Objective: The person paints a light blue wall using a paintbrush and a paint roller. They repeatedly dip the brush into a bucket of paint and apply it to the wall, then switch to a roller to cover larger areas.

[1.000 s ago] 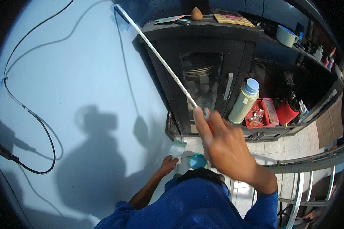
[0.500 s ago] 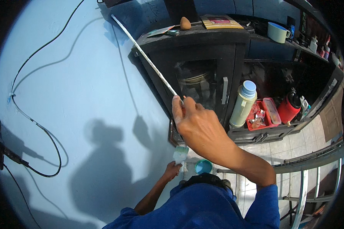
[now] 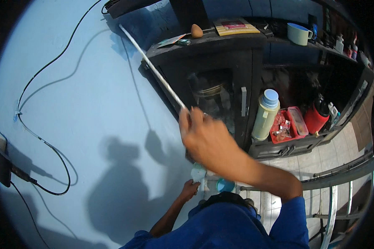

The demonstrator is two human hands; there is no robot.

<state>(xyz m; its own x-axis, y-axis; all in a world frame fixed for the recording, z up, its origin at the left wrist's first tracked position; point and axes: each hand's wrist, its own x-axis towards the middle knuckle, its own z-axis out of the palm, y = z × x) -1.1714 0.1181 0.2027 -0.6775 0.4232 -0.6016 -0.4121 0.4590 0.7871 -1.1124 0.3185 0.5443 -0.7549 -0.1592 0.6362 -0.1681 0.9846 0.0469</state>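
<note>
My right hand [image 3: 207, 135], slightly blurred, is closed round the lower end of a long thin white stick [image 3: 153, 68]. The stick slants up and left past the dark cabinet [image 3: 207, 47]. Its far tip is at a darker blue patch on the light blue wall [image 3: 66, 124]; I cannot tell whether it touches. Lower down, my left hand [image 3: 190, 189] is closed on a wide paintbrush [image 3: 198, 171] with pale green bristles, held upward near the wall. Right of that brush is an open container of blue paint [image 3: 225, 185], partly hidden by my body.
Black cables [image 3: 45, 143] hang on the wall at left. A brown egg-shaped object [image 3: 196, 31] and a booklet [image 3: 237, 27] lie on the cabinet top. A thermos [image 3: 266, 116], a red basket [image 3: 283, 128] and a red jug [image 3: 316, 116] stand right. Metal rails [image 3: 340, 176] are at lower right.
The whole view has shifted slightly. My right hand has moved a little left, and the stick's tip appears slightly lower. Both hands keep their holds.
</note>
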